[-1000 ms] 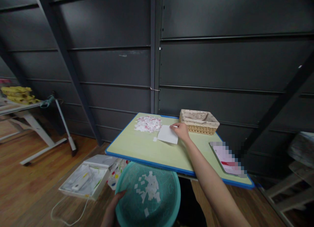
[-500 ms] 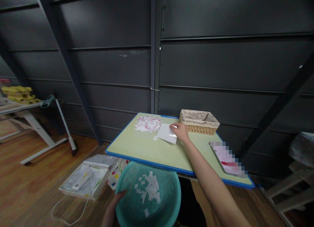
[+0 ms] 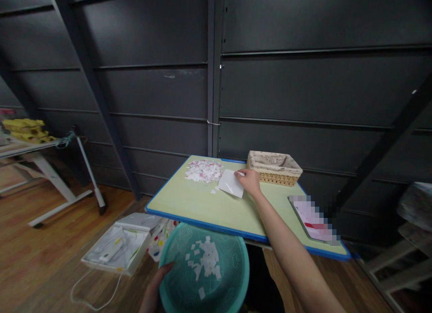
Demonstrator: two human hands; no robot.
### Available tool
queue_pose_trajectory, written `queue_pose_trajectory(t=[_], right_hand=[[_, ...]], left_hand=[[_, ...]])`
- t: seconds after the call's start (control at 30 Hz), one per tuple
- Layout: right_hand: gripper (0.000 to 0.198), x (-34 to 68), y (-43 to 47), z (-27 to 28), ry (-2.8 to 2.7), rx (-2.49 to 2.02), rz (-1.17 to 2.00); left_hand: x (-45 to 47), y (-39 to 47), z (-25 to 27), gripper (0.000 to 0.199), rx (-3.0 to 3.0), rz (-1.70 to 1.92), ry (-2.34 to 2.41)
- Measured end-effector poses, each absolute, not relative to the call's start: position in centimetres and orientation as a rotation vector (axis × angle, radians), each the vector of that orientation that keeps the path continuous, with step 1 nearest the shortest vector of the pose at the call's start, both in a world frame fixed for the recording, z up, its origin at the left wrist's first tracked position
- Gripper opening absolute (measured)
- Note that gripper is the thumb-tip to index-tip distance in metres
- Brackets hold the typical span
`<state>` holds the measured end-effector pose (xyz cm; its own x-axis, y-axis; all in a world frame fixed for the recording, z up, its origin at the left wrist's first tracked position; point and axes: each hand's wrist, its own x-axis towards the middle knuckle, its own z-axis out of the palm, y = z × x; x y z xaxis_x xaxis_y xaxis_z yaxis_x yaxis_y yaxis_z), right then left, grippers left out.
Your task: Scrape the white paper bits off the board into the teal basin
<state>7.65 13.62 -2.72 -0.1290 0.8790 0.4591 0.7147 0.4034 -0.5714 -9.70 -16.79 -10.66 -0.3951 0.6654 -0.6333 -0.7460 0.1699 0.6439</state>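
My right hand [image 3: 249, 180] pinches the right edge of a white sheet, paper or thin card [image 3: 231, 183], over the table. Just left of the sheet lies a pile of small white and pink paper scraps [image 3: 203, 170], with a loose scrap [image 3: 213, 191] in front of it. Below the table's front edge, my left hand [image 3: 163, 273] grips the left rim of a teal plastic basket [image 3: 245, 259]. Several white paper pieces [image 3: 209, 259] lie in that basket. Only the left thumb shows over the rim; the other fingers are hidden.
A lined wicker basket [image 3: 275, 174] stands at the back of the blue-edged table [image 3: 189, 205]. A flat pink item, partly blurred [image 3: 313, 220], lies at the right. On the floor sits an open white box [image 3: 116, 250] with a cord. Dark metal panels [image 3: 162, 92] rise behind.
The white sheet in my right hand has shifted slightly right, away from the scrap pile, and its angle differs a little. My left hand and the teal basket stay where they were.
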Motion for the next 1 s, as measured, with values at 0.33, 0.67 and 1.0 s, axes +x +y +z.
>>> queue_pose_trajectory(t=[0.33, 0.67, 1.0], right_hand=[[0.026, 7.6, 13.6, -2.8, -1.832, -1.301, 0.331], [0.027, 8.3, 14.1, -2.5, -1.888, -1.216, 0.434], [0.025, 8.8, 14.4, -2.4, -1.891, -1.286, 0.360]], left_hand=[[-9.3, -16.8, -9.8, 0.082, -0.114, 1.563, 1.240], [-9.3, -16.7, -9.9, 0.082, -0.109, 1.572, 1.249], [-9.3, -16.8, -10.3, 0.080, -0.096, 1.575, 1.243]])
